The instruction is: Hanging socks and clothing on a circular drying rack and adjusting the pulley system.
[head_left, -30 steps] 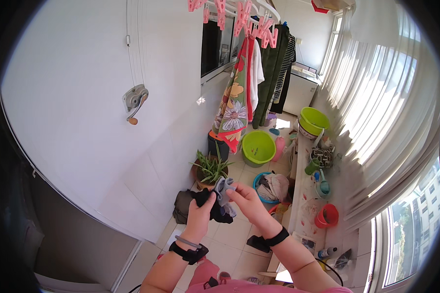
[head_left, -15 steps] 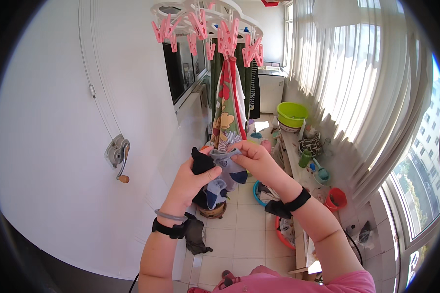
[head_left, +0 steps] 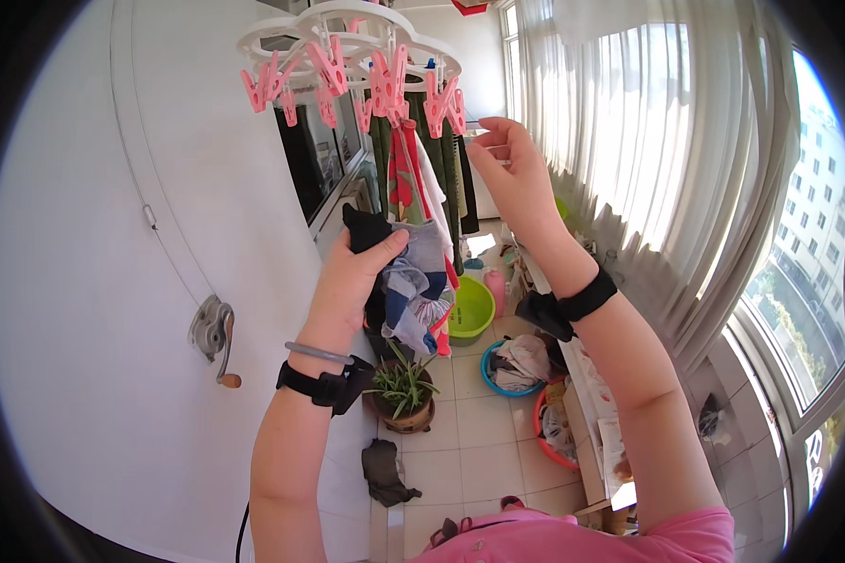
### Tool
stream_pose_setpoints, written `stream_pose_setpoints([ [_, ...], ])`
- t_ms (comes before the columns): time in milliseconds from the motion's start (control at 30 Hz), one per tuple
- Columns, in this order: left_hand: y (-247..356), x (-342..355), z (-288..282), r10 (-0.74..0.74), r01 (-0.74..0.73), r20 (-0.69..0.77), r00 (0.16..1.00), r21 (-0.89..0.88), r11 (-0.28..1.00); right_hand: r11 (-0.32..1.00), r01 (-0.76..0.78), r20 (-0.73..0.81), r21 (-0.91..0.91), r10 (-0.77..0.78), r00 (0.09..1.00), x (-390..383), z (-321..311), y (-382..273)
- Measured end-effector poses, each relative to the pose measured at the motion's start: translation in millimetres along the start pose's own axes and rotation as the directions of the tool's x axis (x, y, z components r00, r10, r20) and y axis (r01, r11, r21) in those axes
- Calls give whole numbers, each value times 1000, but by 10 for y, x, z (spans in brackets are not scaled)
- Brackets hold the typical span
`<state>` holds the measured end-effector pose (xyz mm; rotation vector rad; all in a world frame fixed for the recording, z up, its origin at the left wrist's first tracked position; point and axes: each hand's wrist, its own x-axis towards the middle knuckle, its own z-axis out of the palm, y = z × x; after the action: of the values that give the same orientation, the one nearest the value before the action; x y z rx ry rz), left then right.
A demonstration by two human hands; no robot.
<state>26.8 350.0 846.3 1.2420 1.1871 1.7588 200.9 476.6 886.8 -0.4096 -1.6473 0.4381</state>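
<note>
In my left hand (head_left: 343,291) is a small bunch of socks: grey ones (head_left: 422,249) with navy patches, and a black one (head_left: 365,228). The thumb presses across them and their lower ends hang loose. My right hand (head_left: 516,174) is raised away from the socks, its fingers loosely bent and apart, with nothing seen in them. It is just right of and below the nearest pink clothespins (head_left: 438,105) on a white round drying hanger (head_left: 258,39). Behind the socks, a red and green flowered cloth (head_left: 402,178) hangs from the hanger.
A wall crank (head_left: 218,338) is at left. Below stand a potted plant (head_left: 404,385), a lime green basin (head_left: 474,310), a blue basin (head_left: 516,387) of laundry and a red basin (head_left: 546,446). Sheer curtains (head_left: 620,141) line the right side; a dark cloth (head_left: 385,474) lies on the floor.
My right hand has let go of the grey sock and moved up and right toward the clothespins. My left hand has risen, still holding the socks. The view has shifted.
</note>
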Motion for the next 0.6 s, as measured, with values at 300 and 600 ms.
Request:
stream_pose_setpoints([
  [300, 189, 401, 167, 99, -99, -5, 995, 25, 995, 958, -91, 183, -273, 145, 972, 801, 127, 174],
  [600, 314, 578, 459, 193, -190, 0, 981, 178, 966, 895, -398, 461, 200, 272, 845, 820, -116, 140],
])
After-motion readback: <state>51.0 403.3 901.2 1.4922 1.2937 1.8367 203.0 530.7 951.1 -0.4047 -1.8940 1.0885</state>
